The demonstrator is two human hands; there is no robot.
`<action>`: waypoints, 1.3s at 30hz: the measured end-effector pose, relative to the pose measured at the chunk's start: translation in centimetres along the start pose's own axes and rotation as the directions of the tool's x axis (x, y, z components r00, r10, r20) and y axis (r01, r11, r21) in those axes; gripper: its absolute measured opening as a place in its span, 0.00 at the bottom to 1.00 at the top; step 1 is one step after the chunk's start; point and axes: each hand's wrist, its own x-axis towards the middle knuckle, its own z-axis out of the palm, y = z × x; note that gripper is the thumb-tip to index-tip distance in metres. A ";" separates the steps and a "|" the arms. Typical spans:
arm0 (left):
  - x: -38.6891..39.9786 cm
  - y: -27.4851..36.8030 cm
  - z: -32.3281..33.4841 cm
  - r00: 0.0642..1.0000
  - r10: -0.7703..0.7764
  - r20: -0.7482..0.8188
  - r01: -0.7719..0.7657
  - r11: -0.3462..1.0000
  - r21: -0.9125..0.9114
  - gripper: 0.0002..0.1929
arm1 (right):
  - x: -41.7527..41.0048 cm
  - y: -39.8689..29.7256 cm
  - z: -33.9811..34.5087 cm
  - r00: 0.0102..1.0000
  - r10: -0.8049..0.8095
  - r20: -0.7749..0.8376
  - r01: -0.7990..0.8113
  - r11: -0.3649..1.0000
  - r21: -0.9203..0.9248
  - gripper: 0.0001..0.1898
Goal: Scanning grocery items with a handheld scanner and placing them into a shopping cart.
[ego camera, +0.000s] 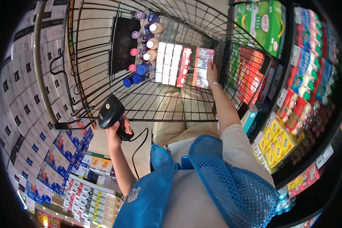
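My left hand [116,131] grips a black handheld barcode scanner [111,111] by its handle, beside the near side of the wire shopping cart [171,120]. A dark cable [134,154] hangs from the handle. Inside the cart, my right hand [212,72] holds the side of a pack of small drink cartons [201,67] in reddish and pale wrapping. Left of this pack stands a block of white cartons [168,62] with a red-printed side [184,67]. Capped plastic bottles [144,54] with white, blue, pink and purple lids crowd beside the block.
A black panel [124,45] stands at the cart's left end. Stacked white cases [25,85] rise on the left. Shelves on the right hold green drink boxes [262,25], bottle packs [306,71] and yellow packs [276,142], with price tags along the edges.
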 end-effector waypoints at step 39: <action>-15.8 23.4 19.6 0.288 -0.091 0.953 -0.345 0.919 0.192 0.28 | -35.8 -22.2 -41.5 0.539 -0.814 -0.219 0.828 0.462 0.319 0.17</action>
